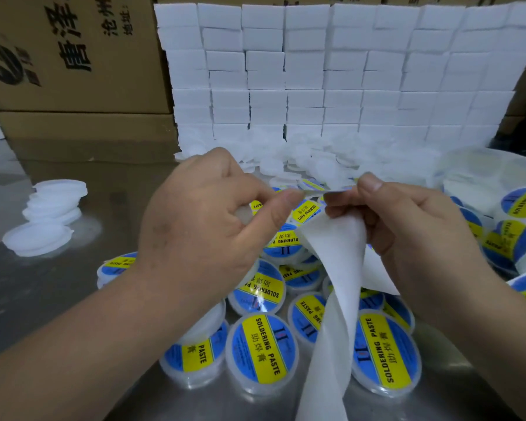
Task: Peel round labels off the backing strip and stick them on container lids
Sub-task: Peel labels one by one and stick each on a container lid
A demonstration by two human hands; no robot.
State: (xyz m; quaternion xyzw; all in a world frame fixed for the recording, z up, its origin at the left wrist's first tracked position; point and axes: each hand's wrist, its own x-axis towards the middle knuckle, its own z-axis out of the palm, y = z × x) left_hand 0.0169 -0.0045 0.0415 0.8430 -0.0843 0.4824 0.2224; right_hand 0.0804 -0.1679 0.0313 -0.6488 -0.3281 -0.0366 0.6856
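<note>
Where the two thumbs nearly meet above the pile, the long white paper backing strip is pinched at its top in the grip of the right hand, thumb over curled fingers. It falls twisting down past the bottom edge, its lower end cut off. The left hand closes thumb and forefinger on a thin sliver at the strip's top, seen edge-on and too slight to call a label for certain; something pale sits inside its curled fingers, mostly hidden. Beneath lie round clear plastic lids with blue-and-yellow labels reading "SOLDERING PASTE" beside Chinese characters, several covered by the hands. On the steel table to the left rest plain translucent white lids. Behind stands a wall of white foam blocks, and brown cardboard boxes printed with large Chinese characters, partly cropped.
</note>
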